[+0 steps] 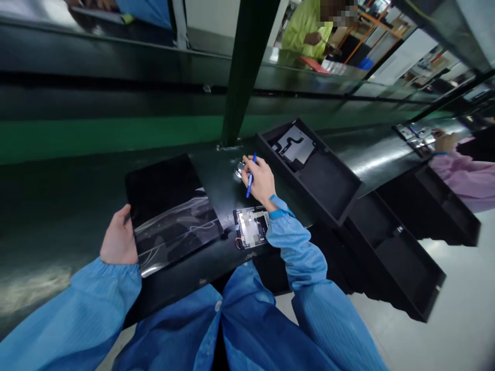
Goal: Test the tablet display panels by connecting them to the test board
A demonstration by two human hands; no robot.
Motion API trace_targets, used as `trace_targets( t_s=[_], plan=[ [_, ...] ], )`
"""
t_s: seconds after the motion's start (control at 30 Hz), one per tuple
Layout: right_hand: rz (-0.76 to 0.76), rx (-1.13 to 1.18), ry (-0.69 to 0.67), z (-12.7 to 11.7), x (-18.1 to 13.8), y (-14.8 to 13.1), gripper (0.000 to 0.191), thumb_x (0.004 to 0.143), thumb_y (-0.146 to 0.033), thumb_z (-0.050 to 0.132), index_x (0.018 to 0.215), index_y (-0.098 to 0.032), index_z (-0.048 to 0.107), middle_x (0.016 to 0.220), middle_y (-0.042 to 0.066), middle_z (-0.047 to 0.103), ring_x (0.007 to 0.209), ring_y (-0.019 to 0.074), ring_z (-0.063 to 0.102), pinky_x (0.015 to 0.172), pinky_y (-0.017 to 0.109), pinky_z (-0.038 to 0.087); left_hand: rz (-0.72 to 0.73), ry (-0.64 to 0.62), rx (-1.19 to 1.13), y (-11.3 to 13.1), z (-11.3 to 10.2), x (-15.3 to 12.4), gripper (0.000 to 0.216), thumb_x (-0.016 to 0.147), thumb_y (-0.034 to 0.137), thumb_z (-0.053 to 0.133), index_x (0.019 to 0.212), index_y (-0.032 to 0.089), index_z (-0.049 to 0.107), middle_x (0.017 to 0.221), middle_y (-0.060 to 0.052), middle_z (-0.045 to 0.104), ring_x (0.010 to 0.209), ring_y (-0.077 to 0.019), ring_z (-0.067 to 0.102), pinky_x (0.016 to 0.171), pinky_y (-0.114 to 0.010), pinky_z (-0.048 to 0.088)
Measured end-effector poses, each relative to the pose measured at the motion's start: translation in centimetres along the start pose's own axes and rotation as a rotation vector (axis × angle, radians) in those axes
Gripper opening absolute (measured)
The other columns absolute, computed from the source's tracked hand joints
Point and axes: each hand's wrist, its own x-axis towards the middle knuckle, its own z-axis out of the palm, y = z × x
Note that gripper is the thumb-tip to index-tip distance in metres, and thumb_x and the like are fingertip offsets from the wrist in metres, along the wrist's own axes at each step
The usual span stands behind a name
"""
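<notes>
My left hand [118, 238] grips the left edge of a black glossy screen panel [170, 201], thumb at the edge and fingers under it. Clear film covers the lower part of the panel. My right hand [260, 176] has closed fingers with a blue pen-like tool [250, 178] between them. Its fingertips are at a small round shiny metal piece [238, 169] on the bench; whether they grip it I cannot tell. Below my right wrist lies an opened device with a circuit board [250, 229] and a red wire, partly hidden by my sleeve. A dark strip runs between panel and board.
A black tray [328, 180] on the right holds a silver plate with a black flex cable [296, 147]. More black trays [398, 252] sit beyond it. A dark green post [242, 77] rises behind my right hand. Co-workers sit across and at right, one in a pink sleeve [456, 170].
</notes>
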Motion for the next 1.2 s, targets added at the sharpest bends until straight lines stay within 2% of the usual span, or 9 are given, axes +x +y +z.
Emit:
trace_targets(
  t_s=[0.2,0.3,0.4,0.67,0.83,0.93,1.07,1.13,1.2],
  plan=[
    [0.051,0.066,0.117,0.4,0.4,0.9,0.013,0.093,-0.026,0.052,0.087,-0.021,0.063,0.105,0.009,0.072,0.105,0.0245,0.065,0.097,0.04,0.049,0.105,0.112,-0.172,5.2,-0.8,1.7,0.033,0.049,0.029,0.076,0.077,0.021,0.06,0.087,-0.006,0.072,0.097,-0.0334,0.07,0.08,-0.044,0.063],
    [0.046,0.134,0.222,0.5,0.2,1.4,0.014,0.093,-0.025,0.05,0.094,-0.021,0.063,0.122,0.009,0.07,0.118,0.0235,0.061,0.104,0.039,0.048,0.549,0.235,0.009,10.0,-0.2,4.7,0.051,0.056,0.023,0.075,0.106,0.019,0.062,0.114,-0.005,0.07,0.11,-0.0269,0.065,0.098,-0.039,0.055],
    [0.109,0.146,0.224,0.7,0.0,1.7,0.018,0.094,-0.025,0.046,0.094,-0.022,0.064,0.128,0.009,0.067,0.12,0.0223,0.061,0.106,0.038,0.047,1.06,0.23,0.798,14.0,2.5,9.2,0.059,0.082,0.022,0.055,0.14,0.015,0.048,0.13,-0.013,0.063,0.117,-0.029,0.061,0.107,-0.049,0.046],
    [0.139,0.129,0.185,0.4,-1.1,2.9,0.017,0.091,-0.019,0.048,0.089,-0.023,0.065,0.118,0.008,0.072,0.109,0.0237,0.065,0.097,0.04,0.05,1.066,-0.161,1.359,11.8,15.9,21.2,0.055,0.095,0.006,0.034,0.147,0.019,0.049,0.151,-0.017,0.044,0.142,-0.0314,0.038,0.118,-0.055,0.027],
    [0.162,0.144,0.249,-0.1,-1.3,2.7,0.018,0.092,-0.018,0.047,0.087,-0.023,0.064,0.117,0.007,0.073,0.108,0.021,0.066,0.096,0.037,0.051,0.988,-0.301,1.394,11.5,18.2,24.0,0.056,0.09,0.019,0.055,0.145,0.015,0.048,0.146,-0.019,0.049,0.142,-0.0355,0.038,0.115,-0.065,0.027],
    [0.173,0.171,0.363,-1.4,-1.8,2.6,0.017,0.094,-0.02,0.046,0.087,-0.022,0.062,0.117,0.006,0.074,0.106,0.0197,0.067,0.095,0.035,0.051,1.027,-0.261,1.313,13.5,17.0,23.1,0.079,0.079,0.026,0.059,0.15,0.003,0.036,0.153,-0.029,0.037,0.146,-0.0406,0.03,0.114,-0.063,0.031],
    [0.335,0.137,0.556,-6.2,-5.1,4.2,0.018,0.096,-0.027,0.044,0.091,-0.023,0.06,0.119,0.008,0.073,0.102,0.0201,0.069,0.095,0.034,0.052,1.35,0.046,0.926,15.2,16.2,16.9,0.071,0.078,0.027,0.044,0.148,0.019,0.04,0.15,-0.011,0.045,0.143,-0.0235,0.038,0.119,-0.042,0.033],
    [0.474,0.079,0.618,-9.2,-7.8,6.0,0.017,0.097,-0.029,0.043,0.094,-0.023,0.059,0.12,0.008,0.073,0.105,0.021,0.069,0.097,0.035,0.051,1.456,0.193,0.737,14.7,17.8,12.5,0.056,0.084,0.022,0.038,0.139,0.017,0.043,0.139,-0.013,0.048,0.137,-0.0241,0.041,0.116,-0.044,0.035],
    [0.623,-0.008,0.613,-11.5,-10.5,8.1,0.016,0.095,-0.029,0.045,0.101,-0.023,0.059,0.12,0.009,0.072,0.107,0.0231,0.068,0.098,0.036,0.049,1.578,0.073,0.68,13.2,21.2,8.4,0.038,0.085,0.02,0.044,0.122,0.015,0.054,0.124,-0.015,0.057,0.126,-0.0277,0.048,0.112,-0.046,0.038]
  ],
)
